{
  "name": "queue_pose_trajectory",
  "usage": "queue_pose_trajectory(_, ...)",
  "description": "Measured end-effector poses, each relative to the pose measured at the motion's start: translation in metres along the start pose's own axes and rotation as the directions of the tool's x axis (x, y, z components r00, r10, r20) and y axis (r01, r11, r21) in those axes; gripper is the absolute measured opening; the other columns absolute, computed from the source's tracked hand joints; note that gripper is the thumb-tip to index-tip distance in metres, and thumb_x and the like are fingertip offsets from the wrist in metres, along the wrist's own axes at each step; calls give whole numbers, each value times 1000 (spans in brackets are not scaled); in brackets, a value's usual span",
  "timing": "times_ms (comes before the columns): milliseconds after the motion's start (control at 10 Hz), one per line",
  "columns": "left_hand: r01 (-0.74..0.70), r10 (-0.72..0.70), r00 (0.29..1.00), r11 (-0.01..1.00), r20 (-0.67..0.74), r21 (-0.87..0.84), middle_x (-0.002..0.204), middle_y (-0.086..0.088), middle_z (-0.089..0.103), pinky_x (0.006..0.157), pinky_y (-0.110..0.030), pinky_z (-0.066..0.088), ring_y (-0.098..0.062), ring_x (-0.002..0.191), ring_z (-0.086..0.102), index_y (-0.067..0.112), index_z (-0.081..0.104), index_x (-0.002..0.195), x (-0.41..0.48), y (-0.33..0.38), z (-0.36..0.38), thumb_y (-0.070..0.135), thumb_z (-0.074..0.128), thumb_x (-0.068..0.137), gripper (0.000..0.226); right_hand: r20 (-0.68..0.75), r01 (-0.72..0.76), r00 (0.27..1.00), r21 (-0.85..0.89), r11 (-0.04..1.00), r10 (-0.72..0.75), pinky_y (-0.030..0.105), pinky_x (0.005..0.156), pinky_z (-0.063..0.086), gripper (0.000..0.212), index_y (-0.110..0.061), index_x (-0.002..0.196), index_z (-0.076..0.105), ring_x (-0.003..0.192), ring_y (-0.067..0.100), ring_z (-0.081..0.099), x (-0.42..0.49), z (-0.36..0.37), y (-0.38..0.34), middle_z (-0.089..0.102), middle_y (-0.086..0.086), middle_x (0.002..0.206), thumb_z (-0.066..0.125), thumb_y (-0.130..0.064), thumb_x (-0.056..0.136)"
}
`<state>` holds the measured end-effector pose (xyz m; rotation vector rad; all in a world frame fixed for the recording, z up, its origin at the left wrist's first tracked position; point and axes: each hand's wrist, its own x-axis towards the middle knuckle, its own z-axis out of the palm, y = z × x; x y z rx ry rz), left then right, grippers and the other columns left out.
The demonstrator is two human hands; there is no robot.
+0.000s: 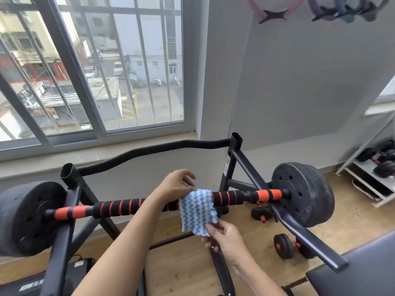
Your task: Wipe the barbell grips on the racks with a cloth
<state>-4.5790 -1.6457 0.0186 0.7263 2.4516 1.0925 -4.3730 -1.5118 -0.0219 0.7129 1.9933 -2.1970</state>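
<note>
A large barred window fills the far left, its dark frame above a pale sill; daylight comes through it, with buildings and a parking lot outside. To its right stands a plain grey wall, with coloured rings hanging near its top. The floor is light wood. At the far right a white shelf rack holds dark dumbbells, and two small dumbbells lie on the floor. A dark padded bench sits near right

cloth: nubby knit | grips: matt foam | rack: matt metal
</note>
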Motion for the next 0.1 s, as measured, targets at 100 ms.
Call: queue_pose_trajectory(100, -51, 57, 992, 997, -113, 54, 105, 17, 71, 85, -23, 53, -2, 98, 66, 33, 70, 106, -2, 0, -1, 22, 84, 83, 30, 48, -48, 998, -27, 999, 49, 19, 48, 37, 22, -3, 113, 61, 62, 17, 64, -7, -9, 0, 75, 13, 85, 63, -22, 100)
